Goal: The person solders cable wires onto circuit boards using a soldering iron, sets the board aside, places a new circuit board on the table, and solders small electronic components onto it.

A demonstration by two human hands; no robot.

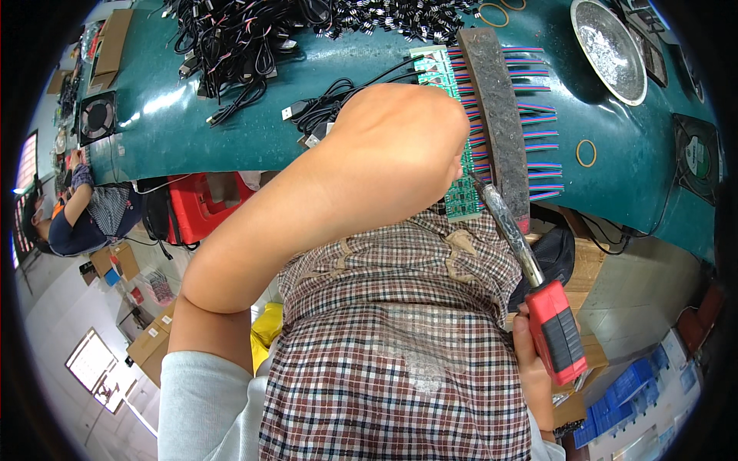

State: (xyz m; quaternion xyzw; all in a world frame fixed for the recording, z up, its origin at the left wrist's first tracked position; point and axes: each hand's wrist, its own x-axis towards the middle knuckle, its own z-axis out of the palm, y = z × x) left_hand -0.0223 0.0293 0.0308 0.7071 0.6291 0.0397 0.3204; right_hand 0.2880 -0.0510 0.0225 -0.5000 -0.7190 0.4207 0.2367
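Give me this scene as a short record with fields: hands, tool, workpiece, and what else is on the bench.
left hand: closed, raised over the circuit boards; holding anything: cannot tell
right hand: grips the red handle of the soldering iron
iron tip: at the boards, beside the weight bar
wires: coloured rows, lying under the bar
bench: green; black cables, metal dish, fan

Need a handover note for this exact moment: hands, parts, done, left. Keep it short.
Left hand: raised over the green circuit-board strip, hiding most of it; grip cannot be told.
Right hand: holds the red-and-black-handled soldering iron, tip at the strip's near end.
A dark flat bar pins rows of multicoloured wires beside the boards on the teal bench.
Done and left: joints hidden, cannot tell.
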